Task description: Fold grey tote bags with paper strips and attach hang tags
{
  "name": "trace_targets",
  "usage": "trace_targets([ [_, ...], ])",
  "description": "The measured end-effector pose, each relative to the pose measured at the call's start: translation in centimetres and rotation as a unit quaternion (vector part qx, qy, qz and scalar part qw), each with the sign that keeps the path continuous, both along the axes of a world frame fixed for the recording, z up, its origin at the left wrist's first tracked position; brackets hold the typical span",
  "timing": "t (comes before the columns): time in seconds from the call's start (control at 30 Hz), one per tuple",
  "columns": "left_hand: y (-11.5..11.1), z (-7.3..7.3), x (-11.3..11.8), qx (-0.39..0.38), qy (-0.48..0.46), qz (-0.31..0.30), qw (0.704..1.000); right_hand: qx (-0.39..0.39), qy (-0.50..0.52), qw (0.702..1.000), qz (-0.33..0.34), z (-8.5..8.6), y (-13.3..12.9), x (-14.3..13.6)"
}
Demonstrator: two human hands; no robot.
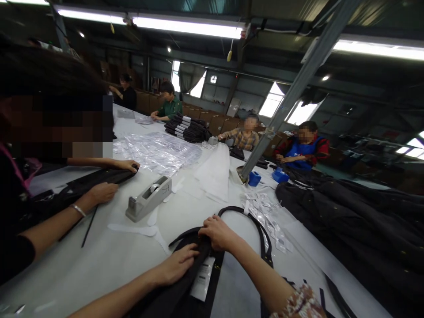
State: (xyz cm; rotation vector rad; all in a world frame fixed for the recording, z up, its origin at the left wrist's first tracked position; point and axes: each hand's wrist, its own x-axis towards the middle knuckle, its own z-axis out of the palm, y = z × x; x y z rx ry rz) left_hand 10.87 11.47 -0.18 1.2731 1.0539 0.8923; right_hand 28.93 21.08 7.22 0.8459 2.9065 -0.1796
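A black cloth item lies at the bottom centre, with a white label on it. My left hand rests on this cloth, its fingers stretched forward. Just to the right, my right hand has its fingers closed on the cloth's upper end. A curved black strap loops out beyond my right hand, with a small white band around its top. What lies under my fingertips is hidden.
A grey tape dispenser stands left of centre. Clear plastic bags, white sheets and small clear packets lie farther back. A metal pole rises behind. Dark cloth is heaped right. A person handles black cloth at left.
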Motion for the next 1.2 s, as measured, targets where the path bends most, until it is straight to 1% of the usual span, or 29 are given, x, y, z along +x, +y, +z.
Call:
trace_targets([
  [0.07,-0.2,-0.4,-0.5,-0.051,-0.023,0.017,0.998,-0.007,0.018,1.0,-0.002,0.0,0.2,0.7],
  [0.1,-0.2,-0.2,-0.6,-0.084,-0.043,0.025,0.995,-0.023,0.041,0.999,-0.019,0.0,0.3,0.9],
  [0.13,-0.2,0.0,-0.6,-0.119,-0.071,0.033,0.99,-0.041,0.071,0.995,-0.054,-0.1,0.4,0.9],
  [0.17,-0.1,0.4,-0.6,-0.145,-0.097,0.038,0.984,-0.056,0.102,0.987,-0.107,-0.2,0.6,0.7],
  [0.2,0.0,0.9,-0.5,-0.154,-0.117,0.038,0.98,-0.067,0.125,0.975,-0.173,-0.3,0.7,0.3],
  [0.27,0.4,1.7,-0.1,-0.127,-0.143,0.023,0.981,-0.077,0.145,0.942,-0.294,-0.7,1.1,-0.8],
  [0.3,0.8,1.9,0.1,-0.114,-0.155,0.014,0.981,-0.088,0.145,0.927,-0.333,-1.0,1.3,-1.5],
  [0.33,1.1,1.9,0.3,-0.118,-0.172,0.018,0.978,-0.104,0.144,0.917,-0.358,-1.3,1.4,-2.1],
  [0.37,1.6,1.8,0.4,-0.138,-0.19,0.036,0.971,-0.121,0.146,0.91,-0.369,-1.7,1.6,-2.7],
  [0.47,2.7,0.9,0.4,-0.239,-0.232,0.12,0.935,-0.161,0.168,0.888,-0.398,-3.2,2.0,-4.2],
  [0.5,2.9,0.5,0.1,-0.265,-0.243,0.136,0.923,-0.171,0.177,0.878,-0.41,-3.7,2.1,-4.5],
  [0.53,3.0,0.3,-0.2,-0.278,-0.252,0.136,0.917,-0.187,0.189,0.867,-0.421,-4.1,2.1,-4.8],
  [0.57,3.0,0.1,-0.5,-0.283,-0.259,0.119,0.916,-0.206,0.203,0.857,-0.427,-4.5,2.1,-5.1],
  [0.63,2.9,0.0,-1.2,-0.282,-0.272,0.07,0.917,-0.247,0.235,0.841,-0.421,-4.5,1.8,-5.2],
  [0.7,2.7,0.0,-1.4,-0.268,-0.276,0.029,0.923,-0.271,0.268,0.833,-0.401,-3.9,1.3,-5.0],
  [0.73,2.7,0.0,-1.4,-0.26,-0.274,0.023,0.926,-0.267,0.285,0.843,-0.371,-3.3,1.0,-4.9],
  [0.77,2.8,0.1,-1.2,-0.256,-0.268,0.03,0.928,-0.252,0.299,0.861,-0.326,-2.7,0.7,-4.7],
  [0.83,3.1,0.3,-0.7,-0.26,-0.25,0.062,0.93,-0.208,0.303,0.908,-0.203,-1.8,0.1,-4.5],
  [0.87,3.2,0.5,-0.5,-0.264,-0.243,0.078,0.93,-0.192,0.292,0.926,-0.144,-1.5,-0.2,-4.6],
  [0.9,3.2,0.7,-0.6,-0.268,-0.238,0.09,0.929,-0.184,0.278,0.936,-0.108,-1.5,-0.3,-4.6],
  [0.93,2.9,1.1,-1.0,-0.273,-0.236,0.1,0.927,-0.186,0.27,0.939,-0.103,-1.6,-0.5,-4.7],
  [1.0,1.4,2.1,-2.8,-0.279,-0.233,0.117,0.924,-0.192,0.289,0.926,-0.147,-2.4,-0.5,-4.8],
  [1.03,-0.1,2.7,-4.1,-0.275,-0.217,0.122,0.929,-0.194,0.313,0.913,-0.177,-2.8,-0.4,-4.7],
  [1.07,-2.0,3.3,-5.5,-0.263,-0.193,0.121,0.938,-0.198,0.34,0.898,-0.199,-3.3,-0.3,-4.5],
  [1.1,-4.4,3.9,-6.9,-0.242,-0.159,0.111,0.95,-0.205,0.362,0.886,-0.206,-3.7,-0.2,-4.2],
  [1.13,-6.9,4.4,-8.0,-0.211,-0.119,0.093,0.966,-0.211,0.377,0.879,-0.199,-4.0,-0.1,-3.8],
  [1.2,-12.1,5.0,-9.2,-0.145,-0.065,0.059,0.985,-0.211,0.383,0.886,-0.157,-4.3,-0.1,-3.1],
])
